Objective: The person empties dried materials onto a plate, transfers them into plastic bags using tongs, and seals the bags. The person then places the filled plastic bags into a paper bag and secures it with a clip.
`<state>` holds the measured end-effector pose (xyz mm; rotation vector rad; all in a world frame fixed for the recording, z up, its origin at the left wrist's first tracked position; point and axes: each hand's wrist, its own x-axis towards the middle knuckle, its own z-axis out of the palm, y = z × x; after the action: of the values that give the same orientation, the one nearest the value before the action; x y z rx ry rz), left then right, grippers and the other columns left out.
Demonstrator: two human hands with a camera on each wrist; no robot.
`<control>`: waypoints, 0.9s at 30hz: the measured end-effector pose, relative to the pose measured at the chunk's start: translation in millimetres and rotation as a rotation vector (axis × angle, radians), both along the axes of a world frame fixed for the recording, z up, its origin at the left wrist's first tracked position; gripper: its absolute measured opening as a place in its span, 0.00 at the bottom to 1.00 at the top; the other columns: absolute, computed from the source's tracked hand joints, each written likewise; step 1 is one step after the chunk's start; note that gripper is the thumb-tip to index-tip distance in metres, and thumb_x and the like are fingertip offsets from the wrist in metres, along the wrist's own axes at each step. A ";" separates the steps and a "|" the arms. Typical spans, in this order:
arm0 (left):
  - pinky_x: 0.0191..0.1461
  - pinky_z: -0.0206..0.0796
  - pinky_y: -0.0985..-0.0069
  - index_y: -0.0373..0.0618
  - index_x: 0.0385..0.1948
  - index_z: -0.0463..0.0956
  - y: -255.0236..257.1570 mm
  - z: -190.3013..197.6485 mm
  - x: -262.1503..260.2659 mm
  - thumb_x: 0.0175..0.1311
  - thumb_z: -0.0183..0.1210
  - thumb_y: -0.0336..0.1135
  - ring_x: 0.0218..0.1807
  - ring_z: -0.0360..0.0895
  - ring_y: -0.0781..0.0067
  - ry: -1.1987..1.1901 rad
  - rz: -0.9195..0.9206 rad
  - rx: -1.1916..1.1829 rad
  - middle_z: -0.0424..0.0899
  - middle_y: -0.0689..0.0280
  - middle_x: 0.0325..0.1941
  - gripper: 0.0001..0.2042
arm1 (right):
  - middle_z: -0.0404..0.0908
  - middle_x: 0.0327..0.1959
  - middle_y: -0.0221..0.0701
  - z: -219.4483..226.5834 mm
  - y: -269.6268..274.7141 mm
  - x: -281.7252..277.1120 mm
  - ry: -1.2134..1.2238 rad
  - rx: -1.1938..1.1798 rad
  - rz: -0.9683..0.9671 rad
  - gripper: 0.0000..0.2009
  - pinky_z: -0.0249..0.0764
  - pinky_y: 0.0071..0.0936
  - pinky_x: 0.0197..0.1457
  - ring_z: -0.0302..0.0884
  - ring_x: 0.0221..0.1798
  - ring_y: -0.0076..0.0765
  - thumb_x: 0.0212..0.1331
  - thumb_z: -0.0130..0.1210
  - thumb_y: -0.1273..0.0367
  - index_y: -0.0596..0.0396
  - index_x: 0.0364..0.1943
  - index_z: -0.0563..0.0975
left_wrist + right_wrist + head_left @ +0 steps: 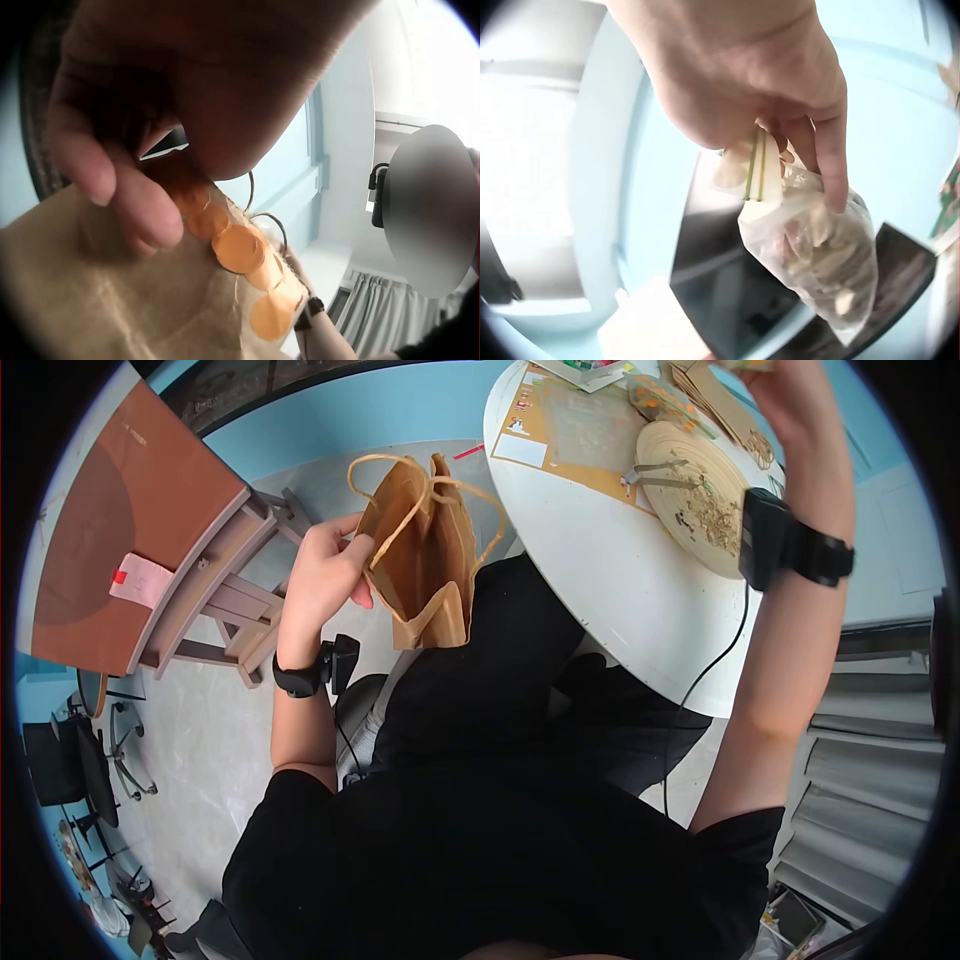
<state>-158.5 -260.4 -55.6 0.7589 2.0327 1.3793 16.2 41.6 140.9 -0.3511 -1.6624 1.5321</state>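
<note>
My left hand (325, 572) pinches the left rim of a brown paper bag (440, 622), which stands open at the top with its twisted handles up. In the left wrist view the fingers (150, 206) lie over the paper bag (112, 300), beside a row of orange round pieces (238, 249). Raised at the top right of the head view, my right hand (795, 400) is partly cut off by the frame. The right wrist view shows the right hand (757, 75) gripping the top of a clear zip bag (829, 262) with pale pieces inside.
A round white table (620, 590) bears a woven tray (665, 445) with dried bits and metal tongs (665, 482), a patterned mat (575, 435) and flat paper bags (715, 400). At the left are a brown-topped table (150, 470) with a pink note (141, 580), and a wooden stool (245, 605).
</note>
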 end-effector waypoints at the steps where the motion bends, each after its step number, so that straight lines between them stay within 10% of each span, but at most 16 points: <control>1: 0.19 0.67 0.81 0.31 0.45 0.83 -0.5 -1.1 0.4 0.66 0.48 0.29 0.13 0.75 0.79 -0.006 0.002 0.001 0.82 0.64 0.19 0.15 | 0.83 0.47 0.38 2.5 -4.6 3.4 0.056 0.050 0.181 0.17 0.82 0.36 0.45 0.82 0.45 0.38 0.76 0.45 0.62 0.62 0.52 0.76; 4: 0.19 0.67 0.81 0.31 0.45 0.83 -5.3 -4.3 5.7 0.66 0.49 0.29 0.13 0.76 0.79 -0.023 0.007 0.025 0.82 0.64 0.19 0.15 | 0.83 0.53 0.40 1.1 -30.8 4.6 0.174 0.039 0.542 0.18 0.83 0.36 0.51 0.83 0.51 0.39 0.78 0.40 0.64 0.63 0.58 0.75; 8: 0.18 0.68 0.81 0.31 0.46 0.81 -19.8 -34.7 2.7 0.68 0.51 0.29 0.16 0.78 0.77 -0.042 0.007 0.114 0.83 0.63 0.24 0.13 | 0.83 0.56 0.43 -71.5 -85.4 -22.5 0.177 -0.308 0.559 0.18 0.81 0.37 0.54 0.83 0.55 0.39 0.78 0.41 0.66 0.65 0.57 0.77; 10: 0.18 0.70 0.79 0.32 0.46 0.80 -41.1 -49.2 -4.0 0.68 0.51 0.29 0.17 0.79 0.76 0.133 -0.065 0.319 0.83 0.63 0.26 0.13 | 0.80 0.38 0.35 -102.7 -95.9 -6.0 0.024 0.484 0.026 0.17 0.74 0.29 0.42 0.77 0.38 0.30 0.74 0.50 0.58 0.60 0.46 0.80; 11: 0.17 0.69 0.80 0.32 0.46 0.80 -37.6 -18.5 9.5 0.67 0.51 0.29 0.17 0.78 0.76 -0.031 0.009 0.152 0.83 0.63 0.26 0.13 | 0.76 0.26 0.22 -104.7 -111.8 6.0 0.001 0.138 0.100 0.18 0.69 0.21 0.32 0.70 0.26 0.16 0.73 0.55 0.54 0.57 0.40 0.80; 17: 0.19 0.70 0.81 0.30 0.44 0.81 -48.1 -24.1 6.3 0.67 0.47 0.29 0.14 0.77 0.76 -0.160 0.073 0.151 0.84 0.62 0.23 0.15 | 0.76 0.26 0.22 -156.0 -109.2 64.0 -0.331 0.163 0.090 0.11 0.68 0.22 0.31 0.72 0.27 0.17 0.75 0.53 0.62 0.57 0.41 0.78; 22: 0.19 0.69 0.83 0.29 0.48 0.80 -36.3 -25.4 12.2 0.68 0.48 0.30 0.14 0.76 0.76 -0.123 0.077 0.087 0.84 0.62 0.26 0.16 | 0.76 0.20 0.41 -146.0 -126.0 81.9 -0.591 0.436 0.286 0.13 0.71 0.36 0.32 0.76 0.23 0.43 0.75 0.50 0.62 0.59 0.43 0.77; 27: 0.19 0.69 0.82 0.29 0.48 0.80 -27.5 -20.0 25.8 0.69 0.47 0.30 0.14 0.77 0.76 -0.085 0.087 0.056 0.84 0.62 0.26 0.16 | 0.76 0.22 0.40 -151.0 -128.3 85.1 -0.628 0.597 0.479 0.13 0.71 0.36 0.33 0.76 0.24 0.48 0.72 0.53 0.62 0.58 0.36 0.76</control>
<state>-132.7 -287.8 -75.6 0.6310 1.9890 1.4974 101.3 -86.8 -10.1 -0.1089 -2.7570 1.2072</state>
